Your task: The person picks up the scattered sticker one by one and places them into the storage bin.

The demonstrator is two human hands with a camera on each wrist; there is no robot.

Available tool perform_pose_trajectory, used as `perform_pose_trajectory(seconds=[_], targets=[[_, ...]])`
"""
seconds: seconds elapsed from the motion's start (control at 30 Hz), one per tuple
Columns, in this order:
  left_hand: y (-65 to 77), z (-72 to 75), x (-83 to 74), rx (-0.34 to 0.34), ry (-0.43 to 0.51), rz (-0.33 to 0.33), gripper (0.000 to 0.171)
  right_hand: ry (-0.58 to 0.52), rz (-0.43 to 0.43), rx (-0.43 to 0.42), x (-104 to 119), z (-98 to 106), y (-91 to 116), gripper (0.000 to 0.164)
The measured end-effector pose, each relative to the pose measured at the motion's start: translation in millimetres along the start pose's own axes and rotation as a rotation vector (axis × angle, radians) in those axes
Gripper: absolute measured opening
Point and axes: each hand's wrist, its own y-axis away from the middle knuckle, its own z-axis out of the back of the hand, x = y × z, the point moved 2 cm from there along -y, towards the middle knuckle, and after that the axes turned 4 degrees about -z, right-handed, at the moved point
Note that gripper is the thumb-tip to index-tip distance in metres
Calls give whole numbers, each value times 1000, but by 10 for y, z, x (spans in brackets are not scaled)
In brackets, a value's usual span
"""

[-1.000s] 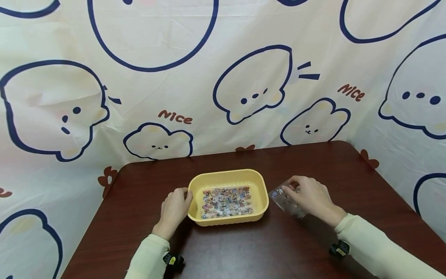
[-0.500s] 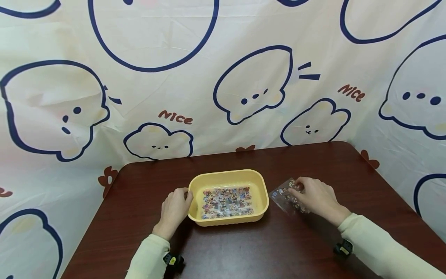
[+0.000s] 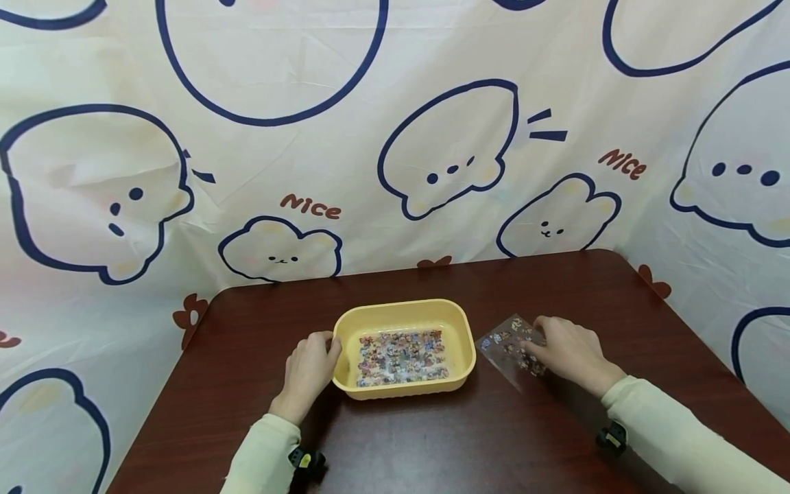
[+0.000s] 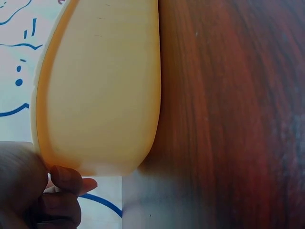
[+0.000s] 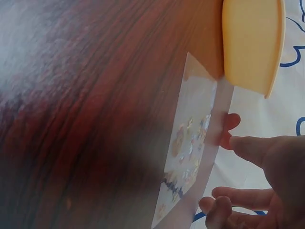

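Observation:
The left hand (image 3: 310, 370) grips the left end of a yellow plastic basin (image 3: 395, 394); in the left wrist view, thumb and fingers meet at the basin's rim (image 4: 43, 119). Inside the basin lies a dense layer of small colourful printed figures (image 3: 402, 358). Right of the basin, a clear sheet with small figure stickers (image 3: 501, 343) lies on the table. Above the sheet's right side is the right hand (image 3: 570, 348), thumb and fingers apart around nothing visible. In the right wrist view the stickers (image 5: 188, 143) show below the fingertips.
The brown wooden table (image 3: 426, 446) carries the basin and the sheet. A cream curtain (image 3: 345, 158) with blue cartoon outlines stands behind and along both sides. Each wrist wears a small black device, such as the right one (image 3: 612, 438).
The right hand has drawn back slightly to the right and let go of the clear sticker sheet, which now lies flatter with more stickers showing. Left hand and basin have not moved.

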Motion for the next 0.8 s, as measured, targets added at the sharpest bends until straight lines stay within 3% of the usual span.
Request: perform_pose_trajectory(seconds=[0.47,0.8], targets=[[-2,6,-2,13,1,6,35,68,-17,58,-137,-64,-25,52],[-5,-3,7,-2,4,-3,33,71,-31,68,-206,-97,-20,42]])
